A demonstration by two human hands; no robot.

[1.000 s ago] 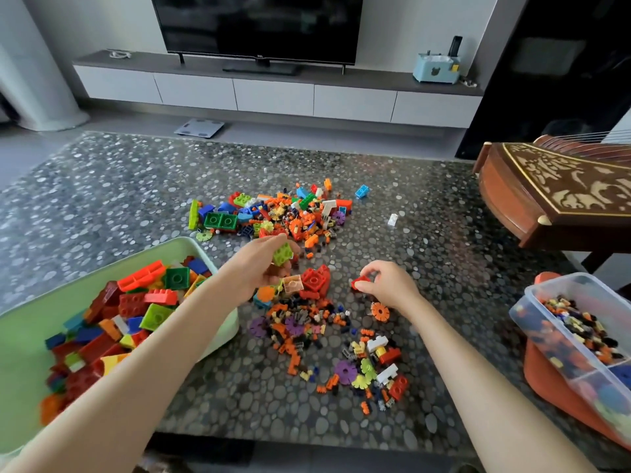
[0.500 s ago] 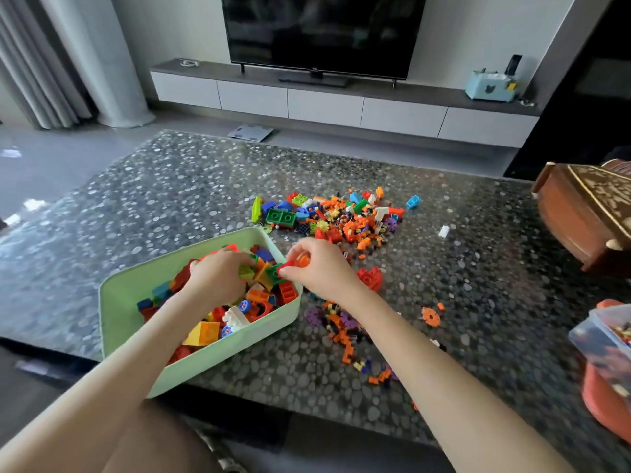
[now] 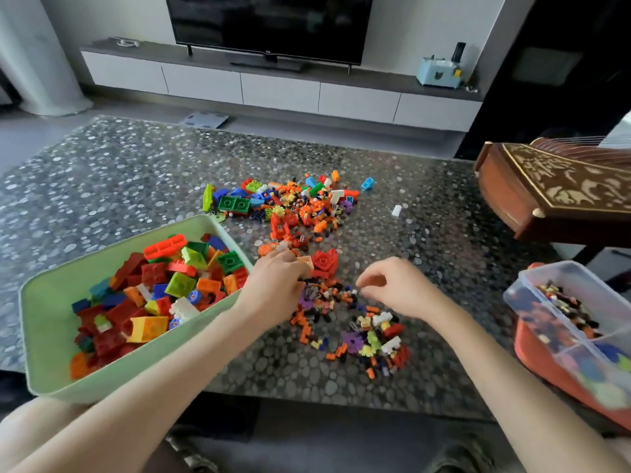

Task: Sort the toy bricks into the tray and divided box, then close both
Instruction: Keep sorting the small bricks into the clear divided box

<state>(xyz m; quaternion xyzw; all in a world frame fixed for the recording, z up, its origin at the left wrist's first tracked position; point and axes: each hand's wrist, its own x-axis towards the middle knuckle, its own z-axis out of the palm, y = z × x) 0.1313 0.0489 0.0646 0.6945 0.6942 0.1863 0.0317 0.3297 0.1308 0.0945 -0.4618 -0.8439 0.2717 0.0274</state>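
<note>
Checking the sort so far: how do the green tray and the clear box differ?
The tray is opaque pale green; the box is clear plastic with a divider. The tray holds big bricks; the box holds tiny pieces. The tray sits left on the table; the box stands right, on something orange. Both are open, with no lid on.

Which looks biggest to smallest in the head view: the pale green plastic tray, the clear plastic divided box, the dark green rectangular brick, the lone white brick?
1. pale green plastic tray
2. clear plastic divided box, though the frame edge cuts it off
3. dark green rectangular brick
4. lone white brick
</note>
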